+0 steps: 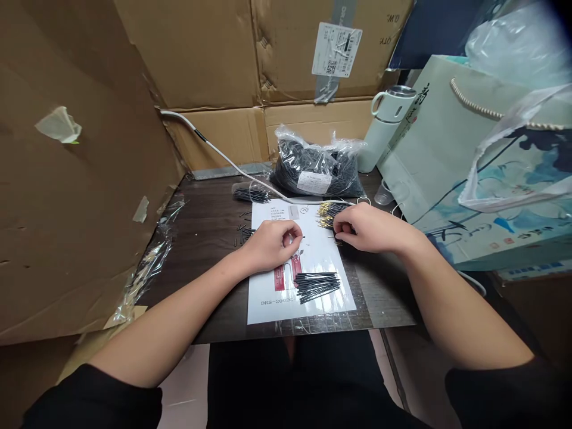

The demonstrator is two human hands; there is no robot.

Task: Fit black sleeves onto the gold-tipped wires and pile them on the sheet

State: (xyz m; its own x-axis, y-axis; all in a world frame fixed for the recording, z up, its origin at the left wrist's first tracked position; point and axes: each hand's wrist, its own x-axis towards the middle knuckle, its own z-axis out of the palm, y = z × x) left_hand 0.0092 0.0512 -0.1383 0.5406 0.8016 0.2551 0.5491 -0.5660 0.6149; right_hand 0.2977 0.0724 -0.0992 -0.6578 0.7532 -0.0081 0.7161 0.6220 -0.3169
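Observation:
My left hand [273, 244] is over the white printed sheet [261, 307], thumb and forefinger pinched together. A tiny dark tip shows at the fingertips, too small to name. My right hand [370, 228] is closed, its fingers curled at the edge of a pile of thin black pins with gold-coloured ends [328, 213]. Whatever its fingertips hold is hidden. Nearer to me on the sheet lies a loose row of thin black rods [317, 286]. Short dark pieces [243, 232] are scattered left of the sheet, partly behind my left hand.
A clear bag of black parts [315, 164] sits at the back, beside a clear cup of black rods [251, 193] lying on its side. A white cable [227, 158] crosses the table. A pale bottle [386, 128] and paper bag [451, 161] stand right; cardboard [71, 208] walls the left.

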